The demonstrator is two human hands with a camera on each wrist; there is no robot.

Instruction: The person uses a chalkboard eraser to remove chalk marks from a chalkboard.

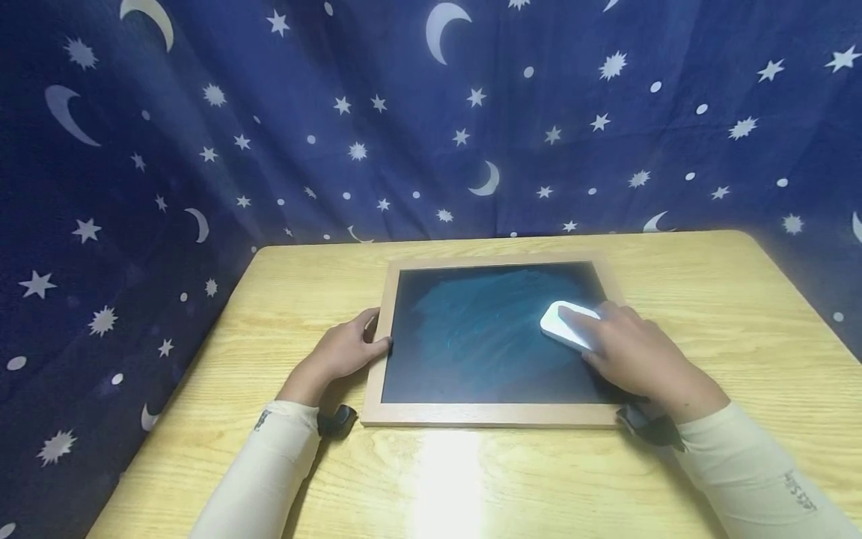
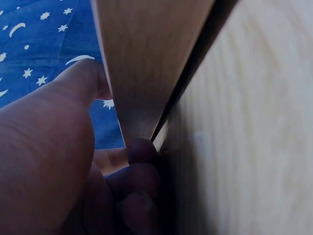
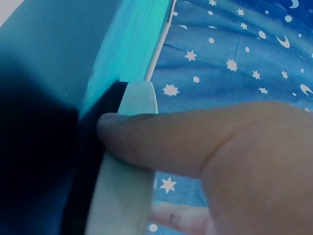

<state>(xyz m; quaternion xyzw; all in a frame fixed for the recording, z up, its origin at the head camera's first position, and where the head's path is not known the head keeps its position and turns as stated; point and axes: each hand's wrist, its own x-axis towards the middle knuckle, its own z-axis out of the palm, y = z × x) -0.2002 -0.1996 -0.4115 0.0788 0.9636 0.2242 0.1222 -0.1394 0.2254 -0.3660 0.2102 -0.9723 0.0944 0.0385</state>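
A blackboard (image 1: 458,374) with a light wooden frame (image 1: 498,415) lies on the table, its dark surface smeared with a bluish chalk haze. My left hand (image 1: 342,350) holds the frame's left side, thumb over the top of the rim. In the left wrist view, curled fingers (image 2: 139,178) sit low against the frame edge (image 2: 146,54). My right hand (image 1: 636,355) grips a white board eraser (image 1: 557,326) over the right half of the board. The right wrist view shows the thumb (image 3: 146,142) along its side and a dark pad (image 3: 80,196) facing the board.
The board rests on a light wood-grain table (image 1: 283,292) with rounded back corners. Behind and to the left hangs a dark blue curtain (image 1: 404,172) with moons and stars. A bright reflection shows on the table in front of the board.
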